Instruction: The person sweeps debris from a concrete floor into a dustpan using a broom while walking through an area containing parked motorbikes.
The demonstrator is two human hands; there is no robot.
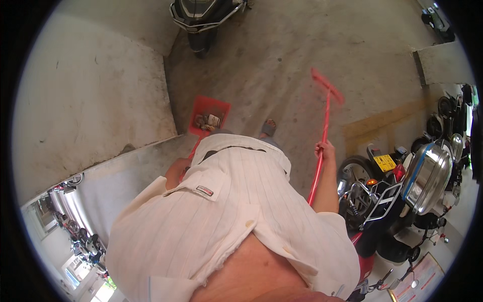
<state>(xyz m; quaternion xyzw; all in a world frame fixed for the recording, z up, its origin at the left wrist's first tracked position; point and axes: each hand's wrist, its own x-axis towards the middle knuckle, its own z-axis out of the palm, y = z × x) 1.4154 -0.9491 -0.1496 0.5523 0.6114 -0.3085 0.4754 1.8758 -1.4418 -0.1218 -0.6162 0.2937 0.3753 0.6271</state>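
My right hand [325,150] is closed around the red handle of a broom [326,117]. Blurred red bristles form the broom head [327,86], which is on or just above the concrete floor, ahead and to the right of my feet. On the other side, my left hand [182,165] grips the handle of a red long-handled dustpan [202,104], though the shirt partly covers the fingers. Crumpled litter [207,121], with a pale piece like paper, lies inside the pan. The pan is beside my left foot, which is mostly hidden.
To the left stands a stained pale wall [113,94]. A scooter [200,26] is parked straight ahead. Close on my right is a motorcycle with a silver top box [428,179]; more motorcycles stand beyond it. Tan strips [377,122] mark the floor.
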